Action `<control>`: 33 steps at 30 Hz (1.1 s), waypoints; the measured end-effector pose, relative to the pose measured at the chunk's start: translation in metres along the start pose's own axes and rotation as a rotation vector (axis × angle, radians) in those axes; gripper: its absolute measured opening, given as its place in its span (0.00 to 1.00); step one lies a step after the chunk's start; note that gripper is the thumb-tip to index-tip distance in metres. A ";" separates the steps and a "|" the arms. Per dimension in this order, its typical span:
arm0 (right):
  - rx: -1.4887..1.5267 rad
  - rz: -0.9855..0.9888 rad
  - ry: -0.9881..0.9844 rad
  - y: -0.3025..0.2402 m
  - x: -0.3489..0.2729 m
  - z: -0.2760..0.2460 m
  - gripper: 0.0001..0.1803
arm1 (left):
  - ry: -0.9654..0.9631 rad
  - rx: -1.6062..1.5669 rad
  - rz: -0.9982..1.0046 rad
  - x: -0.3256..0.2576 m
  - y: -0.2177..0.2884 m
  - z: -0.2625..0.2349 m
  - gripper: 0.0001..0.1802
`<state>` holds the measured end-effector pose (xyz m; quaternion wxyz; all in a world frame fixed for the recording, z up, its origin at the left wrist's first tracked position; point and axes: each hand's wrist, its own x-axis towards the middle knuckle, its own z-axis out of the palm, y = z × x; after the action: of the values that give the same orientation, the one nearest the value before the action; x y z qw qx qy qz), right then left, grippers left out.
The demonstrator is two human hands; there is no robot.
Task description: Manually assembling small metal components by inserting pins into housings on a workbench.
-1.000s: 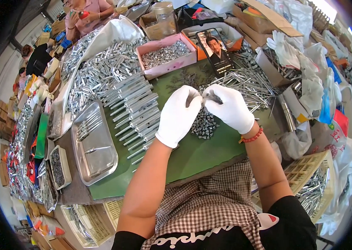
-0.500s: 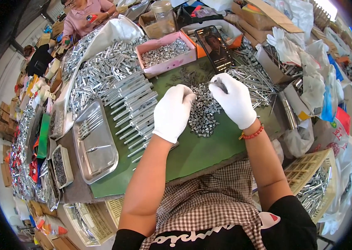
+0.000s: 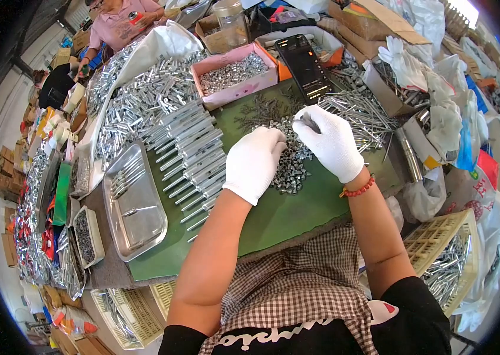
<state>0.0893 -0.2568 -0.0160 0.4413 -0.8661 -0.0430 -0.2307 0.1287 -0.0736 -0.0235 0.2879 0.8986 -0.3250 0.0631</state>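
Observation:
My left hand (image 3: 255, 161), in a white glove, is at the left side of a pile of small cone-shaped metal nuts (image 3: 290, 176). Its fingers are curled together; whatever they grip is hidden. My right hand (image 3: 331, 144), also gloved, is at the pile's upper right, fingers closed around small dark grey metal pieces (image 3: 309, 123) too small to name exactly. Just beyond the hands lie scattered dark screws (image 3: 266, 111). Left of my left hand, metal sleeves with rods (image 3: 194, 148) lie side by side in a row on the green tabletop (image 3: 285, 219).
A steel tray (image 3: 154, 222) holds several thin rods at left. Farther back are a heap of metal tubes (image 3: 155, 89), a pink box (image 3: 208, 99) of small parts and a propped phone (image 3: 303, 68). Loose rods (image 3: 359, 118) lie right. A person (image 3: 121, 26) sits at far left.
My left hand has shifted slightly right, over the pile and closer to my right hand. My right hand has barely moved. The picture on the phone has turned mostly dark.

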 end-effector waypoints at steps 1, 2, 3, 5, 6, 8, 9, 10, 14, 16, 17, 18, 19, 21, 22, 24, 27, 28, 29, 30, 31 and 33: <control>-0.008 -0.002 -0.023 0.001 0.000 0.000 0.08 | 0.046 -0.004 0.033 0.001 0.002 -0.001 0.07; -0.016 -0.005 -0.046 0.002 0.000 -0.001 0.08 | 0.045 -0.006 0.035 0.002 0.005 -0.004 0.07; -0.017 -0.004 -0.045 0.002 0.000 -0.001 0.08 | 0.112 -0.091 0.031 0.002 0.008 -0.008 0.08; 0.046 -0.033 -0.120 0.001 0.000 -0.001 0.08 | 0.180 -0.176 0.027 0.003 0.009 -0.013 0.08; 0.045 -0.033 -0.119 0.001 -0.001 -0.001 0.08 | 0.175 -0.195 0.068 0.003 0.008 -0.015 0.08; 0.055 -0.060 -0.136 0.000 -0.001 -0.001 0.08 | 0.173 -0.213 0.105 0.003 0.006 -0.019 0.08; 0.056 -0.061 -0.139 -0.002 -0.001 -0.002 0.08 | 0.158 -0.233 0.102 0.003 0.006 -0.021 0.08; 0.062 -0.039 -0.158 -0.005 0.000 -0.005 0.08 | 0.141 -0.254 0.099 0.003 0.005 -0.022 0.08; 0.105 -0.024 -0.189 -0.006 -0.001 -0.009 0.09 | 0.207 -0.316 0.146 0.003 0.011 -0.025 0.08; 0.065 -0.037 -0.177 -0.012 -0.004 -0.013 0.09 | 0.132 -0.368 0.120 0.002 0.012 -0.027 0.07; 0.024 -0.048 -0.164 -0.014 -0.007 -0.014 0.09 | 0.133 -0.369 0.120 0.002 0.012 -0.027 0.07; 0.022 -0.049 -0.165 -0.015 -0.010 -0.014 0.09 | 0.129 -0.360 0.144 0.002 0.012 -0.026 0.06; -0.019 -0.065 -0.143 -0.016 -0.013 -0.013 0.08 | 0.124 -0.351 0.169 0.001 0.014 -0.025 0.05; -0.062 -0.082 -0.121 -0.018 -0.019 -0.013 0.08 | 0.088 -0.353 0.123 0.001 0.015 -0.023 0.05; -0.119 -0.100 -0.089 -0.020 -0.022 -0.012 0.07 | 0.052 -0.350 0.075 0.001 0.014 -0.022 0.06; -0.175 -0.122 -0.058 -0.022 -0.029 -0.010 0.07 | 0.014 -0.359 0.053 -0.002 0.014 -0.020 0.07; -0.214 -0.097 -0.012 -0.020 -0.039 -0.010 0.07 | -0.048 -0.365 0.026 -0.003 0.013 -0.022 0.11; -0.293 -0.053 -0.041 -0.017 -0.044 -0.013 0.06 | -0.150 -0.302 0.055 -0.002 0.013 -0.023 0.11; -0.371 -0.008 -0.071 -0.016 -0.048 -0.015 0.06 | -0.251 -0.239 0.083 -0.001 0.013 -0.025 0.12; -0.409 0.020 -0.084 -0.016 -0.051 -0.016 0.05 | -0.347 -0.180 0.131 0.000 0.013 -0.028 0.13; -0.410 0.020 -0.084 -0.015 -0.055 -0.017 0.05 | -0.346 -0.181 0.131 -0.001 0.015 -0.029 0.13; -0.525 -0.014 -0.155 -0.011 -0.061 -0.018 0.05 | -0.479 -0.085 0.162 -0.005 0.018 -0.030 0.14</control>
<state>0.0258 -0.2568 -0.0255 0.1956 -0.9656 -0.0214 -0.1700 0.1160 -0.0652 0.0083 0.2344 0.8461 -0.4571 -0.1426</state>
